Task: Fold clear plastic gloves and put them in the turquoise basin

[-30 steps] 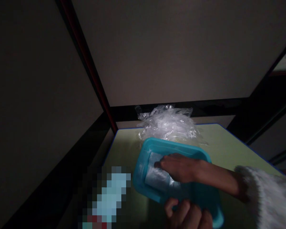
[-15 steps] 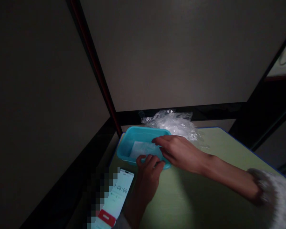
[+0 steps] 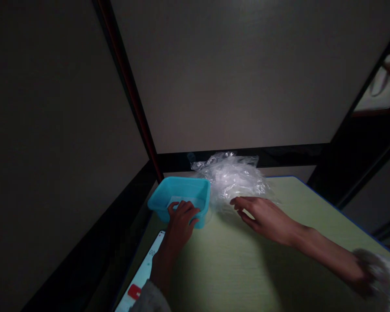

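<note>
A turquoise plastic basin (image 3: pixel 178 183) stands at the back left corner of the table, with a flat white piece (image 3: pixel 191 201) inside it. My left hand (image 3: pixel 182 221) grips the basin's near rim, fingers hooked over the edge. To the right, my right hand (image 3: pixel 266 219) hovers above the table, fingers loosely bent and thumb apart, nothing visible in them. Just beyond that hand lies a crumpled pile of clear plastic bags (image 3: pixel 235 177), close to the basin's right side.
Under my left forearm a phone (image 3: pixel 143 273) with a lit timer screen lies along the left edge. The pale green table (image 3: pixel 221 268) has a blue rim. A panelled wall (image 3: pixel 234 78) rises behind it, and a dark panel (image 3: pixel 61 130) closes off the left.
My right hand has come out from over the basin and moved right. The basin has shifted left, toward the corner, with my left hand on its rim.
</note>
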`<act>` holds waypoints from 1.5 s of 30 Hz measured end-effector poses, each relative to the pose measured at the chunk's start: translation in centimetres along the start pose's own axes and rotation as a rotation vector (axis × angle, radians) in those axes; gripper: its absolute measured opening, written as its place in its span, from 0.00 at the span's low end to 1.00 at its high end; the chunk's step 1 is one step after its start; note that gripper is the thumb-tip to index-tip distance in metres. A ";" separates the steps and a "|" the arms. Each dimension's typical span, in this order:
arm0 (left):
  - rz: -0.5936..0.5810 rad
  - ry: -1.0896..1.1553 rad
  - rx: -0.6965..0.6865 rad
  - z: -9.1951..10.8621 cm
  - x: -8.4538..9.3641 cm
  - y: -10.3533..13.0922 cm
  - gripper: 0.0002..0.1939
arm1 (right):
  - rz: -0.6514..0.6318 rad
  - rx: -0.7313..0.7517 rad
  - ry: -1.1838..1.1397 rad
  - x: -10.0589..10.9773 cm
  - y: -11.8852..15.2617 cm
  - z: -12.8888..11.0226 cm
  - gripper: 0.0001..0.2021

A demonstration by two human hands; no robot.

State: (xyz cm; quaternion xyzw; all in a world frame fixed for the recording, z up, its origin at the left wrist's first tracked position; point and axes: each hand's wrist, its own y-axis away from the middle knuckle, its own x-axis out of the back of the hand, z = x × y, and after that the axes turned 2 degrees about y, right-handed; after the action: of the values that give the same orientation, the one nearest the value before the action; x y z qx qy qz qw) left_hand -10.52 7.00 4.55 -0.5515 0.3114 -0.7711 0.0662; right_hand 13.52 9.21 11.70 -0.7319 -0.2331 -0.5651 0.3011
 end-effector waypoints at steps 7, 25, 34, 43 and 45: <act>0.028 -0.004 0.029 -0.5 0.2 0.1 0.12 | -0.006 -0.045 -0.031 -1.0 1.5 1.5 0.11; 0.027 0.233 0.127 9.3 -4.8 -1.2 0.09 | 0.069 -0.157 -0.249 -6.1 4.5 4.1 0.09; -0.083 0.212 0.342 7.2 -9.9 -1.6 0.20 | 0.147 -0.153 -0.232 -7.9 4.9 4.0 0.10; -0.029 0.387 0.371 5.7 -12.1 -2.1 0.27 | 0.157 -0.082 -0.199 -9.0 5.4 2.7 0.11; -0.005 0.457 0.365 5.7 -12.2 -2.2 0.27 | 0.148 -0.064 -0.201 -9.0 5.4 2.4 0.11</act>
State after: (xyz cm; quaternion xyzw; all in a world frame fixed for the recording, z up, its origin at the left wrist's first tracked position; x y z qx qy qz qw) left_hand -0.19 11.84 -2.97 -0.3433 0.1729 -0.9187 0.0907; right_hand 16.64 7.05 1.61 -0.8093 -0.1893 -0.4723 0.2935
